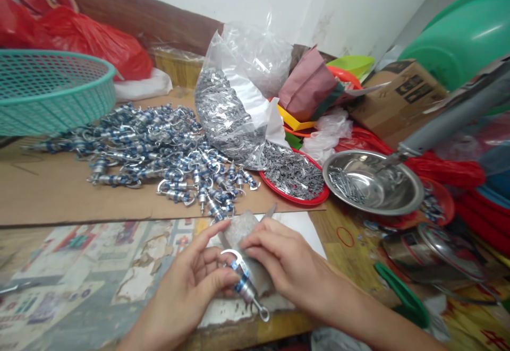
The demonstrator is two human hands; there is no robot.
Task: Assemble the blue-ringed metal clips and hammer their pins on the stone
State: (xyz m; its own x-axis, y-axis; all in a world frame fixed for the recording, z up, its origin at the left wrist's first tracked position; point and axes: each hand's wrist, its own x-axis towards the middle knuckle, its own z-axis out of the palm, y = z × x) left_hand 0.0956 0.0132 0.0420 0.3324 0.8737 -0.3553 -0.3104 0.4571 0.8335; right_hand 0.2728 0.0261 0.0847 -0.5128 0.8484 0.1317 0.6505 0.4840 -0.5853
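Observation:
My left hand (199, 274) is closed around a small blue and silver metal fitting (245, 284), with a curved hook at its upper end and a ring at its lower end. Just right of it, my right hand (282, 258) has its fingers bent and pressed together. A grey pointed piece (270, 211) sticks out past those fingers; its kind and the rest of it are hidden. Beneath both hands lies a greyish block (241, 229) on a white sheet (308, 229). Many similar fittings (147, 144) are heaped on the cardboard (59, 197) beyond my left hand.
A red plate (274, 191) of small metal pieces and a steel bowl (410, 194) with pins stand beyond my right hand. A grey lever arm (450, 114) reaches over the bowl. Behind are a clear bag (227, 112) of metal parts and a turquoise basket (59, 99).

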